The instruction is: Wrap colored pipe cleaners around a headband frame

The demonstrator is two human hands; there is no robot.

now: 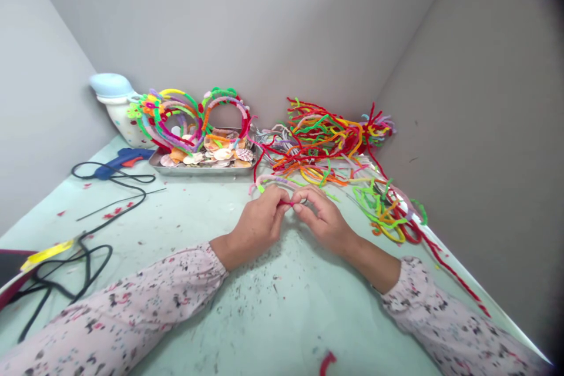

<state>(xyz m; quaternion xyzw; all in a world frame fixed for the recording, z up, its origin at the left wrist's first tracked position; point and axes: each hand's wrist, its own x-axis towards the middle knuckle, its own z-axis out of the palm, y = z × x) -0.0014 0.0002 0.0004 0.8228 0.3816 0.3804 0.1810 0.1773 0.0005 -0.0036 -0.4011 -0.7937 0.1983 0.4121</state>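
My left hand (256, 228) and right hand (324, 220) are together at centre, fingertips pinching a red pipe cleaner (285, 204) over the pale green table (273, 329). Farther off, at upper left, a blue glue gun (123, 161) lies beside a metal tray (198, 171) of shells, with colourful pipe-cleaner hoops (222, 98) behind. Loose pipe cleaners (317, 135) heap at upper right.

A hand could pass from the left hand (258, 226) and right hand (324, 220) toward 6 o'clock, over the speckled tabletop (282, 317) between the forearms (145, 288). A heap of pipe cleaners (321, 141) blocks 12 o'clock, a shell tray (198, 171) stands at 11, a black cord (112, 258) lies at 9, and a grey wall (476, 129) bounds 3.
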